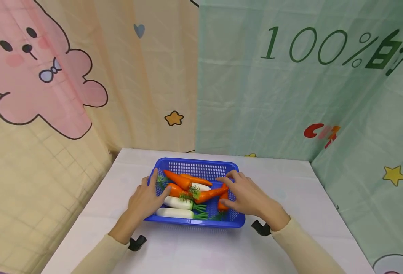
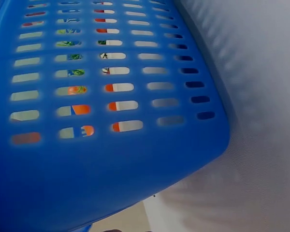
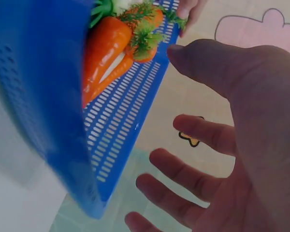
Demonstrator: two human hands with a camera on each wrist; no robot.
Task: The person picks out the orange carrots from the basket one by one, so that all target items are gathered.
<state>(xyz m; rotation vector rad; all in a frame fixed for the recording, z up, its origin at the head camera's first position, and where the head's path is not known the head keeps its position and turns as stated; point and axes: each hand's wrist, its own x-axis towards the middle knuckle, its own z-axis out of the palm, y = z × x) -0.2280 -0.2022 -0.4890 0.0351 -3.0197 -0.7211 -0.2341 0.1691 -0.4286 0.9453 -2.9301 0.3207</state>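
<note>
A blue plastic basket (image 1: 208, 223) with slotted walls holds several orange carrots (image 1: 179, 179) and white radishes (image 1: 175, 213) with green tops. At the basket's left rim is my left hand (image 1: 146, 199), its thumb spread over the vegetables; whether it touches the rim is hard to tell. My right hand (image 1: 247, 192) hovers at the right end, and its spread fingers (image 3: 183, 186) hold nothing in the right wrist view. One carrot (image 1: 223, 205) lies beneath that hand, partly hidden. Close up, the left wrist view shows the basket wall (image 2: 101, 159), not the hand.
The basket stands on a white-covered table (image 1: 283, 179). Printed curtains (image 1: 242, 95) hang behind the table and along both sides. Black curved pieces (image 1: 261, 228) show beside both wrists.
</note>
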